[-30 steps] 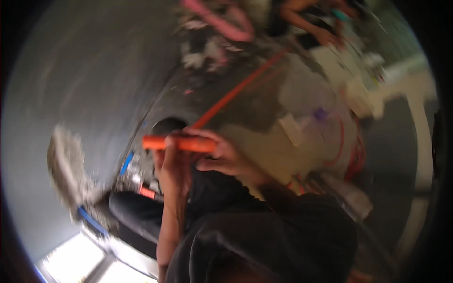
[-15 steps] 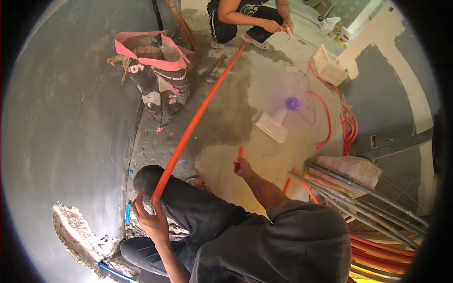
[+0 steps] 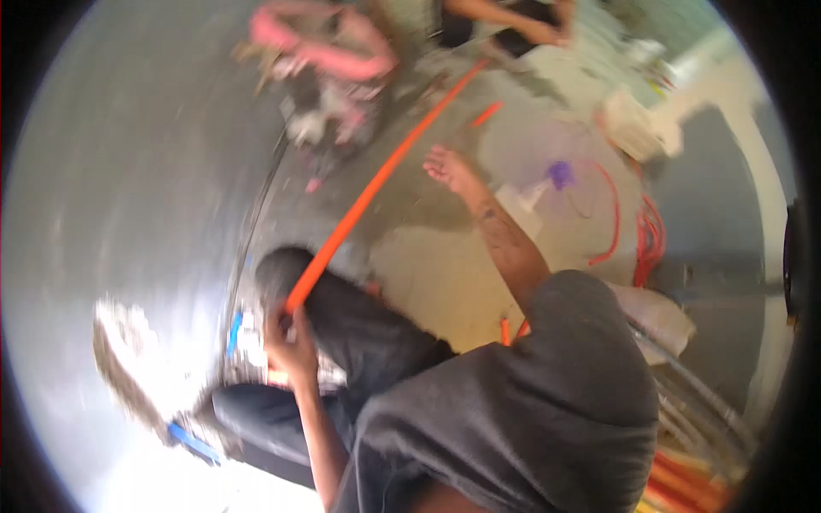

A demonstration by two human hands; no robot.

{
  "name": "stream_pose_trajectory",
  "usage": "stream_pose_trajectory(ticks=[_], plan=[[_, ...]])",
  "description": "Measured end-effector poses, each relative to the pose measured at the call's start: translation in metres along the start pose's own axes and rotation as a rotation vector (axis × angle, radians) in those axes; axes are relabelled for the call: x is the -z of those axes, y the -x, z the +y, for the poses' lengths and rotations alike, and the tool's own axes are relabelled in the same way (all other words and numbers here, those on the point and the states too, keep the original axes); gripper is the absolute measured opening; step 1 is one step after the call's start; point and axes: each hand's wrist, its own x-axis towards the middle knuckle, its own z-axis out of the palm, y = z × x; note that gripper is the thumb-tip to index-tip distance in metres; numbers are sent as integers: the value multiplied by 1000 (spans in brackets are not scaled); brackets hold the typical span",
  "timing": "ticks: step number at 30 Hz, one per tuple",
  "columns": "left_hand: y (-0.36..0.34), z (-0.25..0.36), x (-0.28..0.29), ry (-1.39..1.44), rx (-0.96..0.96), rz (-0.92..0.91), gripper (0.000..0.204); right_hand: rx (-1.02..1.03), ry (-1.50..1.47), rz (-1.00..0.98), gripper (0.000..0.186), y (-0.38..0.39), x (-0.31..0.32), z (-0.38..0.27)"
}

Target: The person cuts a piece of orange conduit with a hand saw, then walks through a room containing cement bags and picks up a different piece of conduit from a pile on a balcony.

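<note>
Since half a second earlier, the short orange piece (image 3: 487,114) had left the right hand (image 3: 445,167) and lay beyond it, toward the far edge of the floor (image 3: 410,256); whether it was touching the floor could not be told. The right hand itself had reached farther out, its arm stretched over the middle of the floor. Its grip was loosely open, fingers partly curled, with nothing seen in it.

The left hand (image 3: 291,349) was low, near the floor's left edge, its grip closed around the near end of the long orange pipe (image 3: 380,175). From there the pipe slanted past the knee of the dark trousers (image 3: 368,325) and away toward the far edge of the floor, passing to the left of the right hand and well apart from it.

Along the left edge, below the grey wall (image 3: 154,188), a short blue pipe (image 3: 233,333) showed near the left hand; farther up that edge stood a sack (image 3: 329,111) with a pink rim. Toward the right edge were a white box (image 3: 629,124) and curled orange tubing (image 3: 650,239). Near the far edge was a co-worker's arm (image 3: 505,15), blurred.
</note>
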Motion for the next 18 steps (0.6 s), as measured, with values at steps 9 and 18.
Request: stream_pose_trajectory(ticks=[9, 18], plan=[[-8, 25, -2, 581, 177, -4, 35, -292, -484, -520, 42, 203, -208, 34], [-16, 25, 11, 713, 115, 45, 47, -235, -521, -430, 40, 198, -226, 31]])
